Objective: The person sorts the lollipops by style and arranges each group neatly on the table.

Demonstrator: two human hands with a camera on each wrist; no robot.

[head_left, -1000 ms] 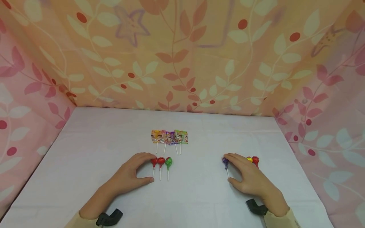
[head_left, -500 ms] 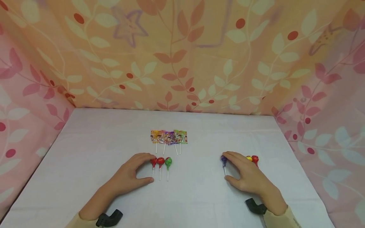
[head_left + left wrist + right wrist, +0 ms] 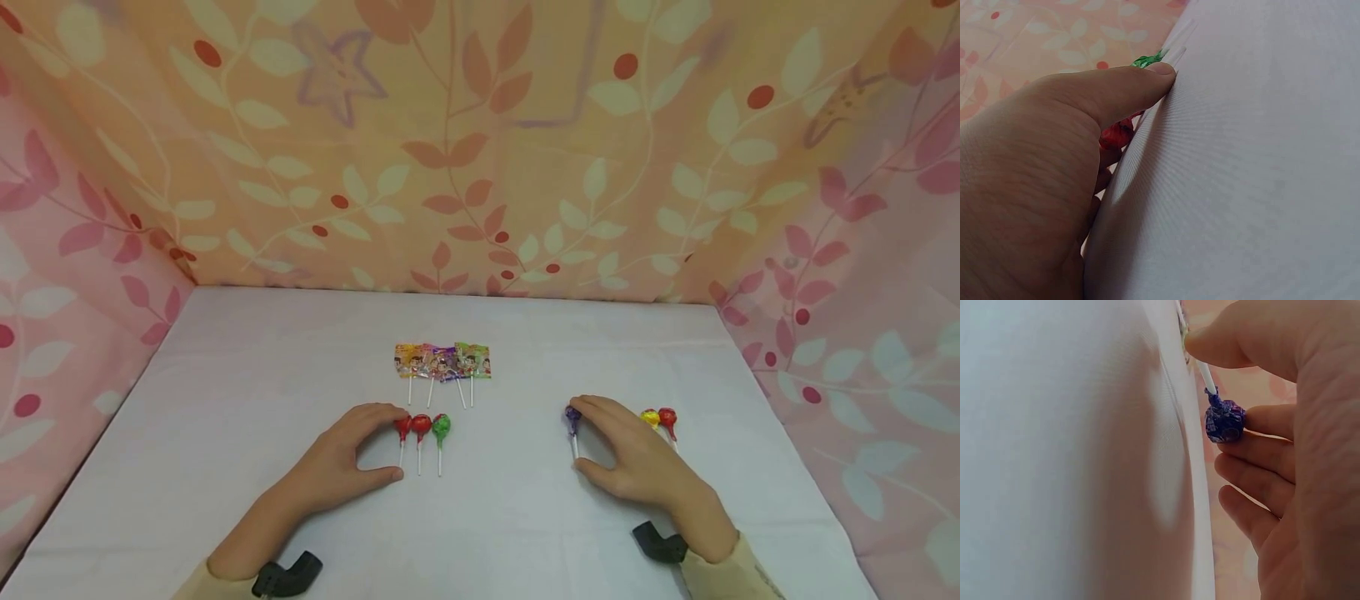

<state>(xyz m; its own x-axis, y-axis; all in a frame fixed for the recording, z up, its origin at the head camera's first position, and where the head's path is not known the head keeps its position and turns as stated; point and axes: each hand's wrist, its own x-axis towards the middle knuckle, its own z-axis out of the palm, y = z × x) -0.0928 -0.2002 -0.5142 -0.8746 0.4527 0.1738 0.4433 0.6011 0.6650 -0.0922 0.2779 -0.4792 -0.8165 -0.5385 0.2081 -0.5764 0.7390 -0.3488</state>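
My left hand [image 3: 330,467] holds the leftmost red lollipop [image 3: 402,427] lengthwise, fingertips at its head and thumb by the stick end. Beside it lie a second red lollipop [image 3: 421,426] and a green lollipop [image 3: 441,427], sticks toward me. In the left wrist view, a red wrapped head [image 3: 1117,134] shows below the thumb and a green one [image 3: 1146,60] beyond it. My right hand [image 3: 637,462] grips a purple lollipop [image 3: 573,419] between fingertips and thumb; in the right wrist view its purple head [image 3: 1225,422] rests against the fingers, the stick running up to the thumb.
Several lollipops in flat printed wrappers [image 3: 442,362] lie overlapping in a row behind the left group. A yellow lollipop [image 3: 649,418] and a red lollipop [image 3: 667,417] lie behind my right hand, partly hidden. Patterned cloth [image 3: 480,208] borders the white table [image 3: 495,533] at back and sides.
My right hand has slid left with the purple lollipop, away from the yellow and red ones, showing more of them. The left hand stays in place; the head view shifts slightly.
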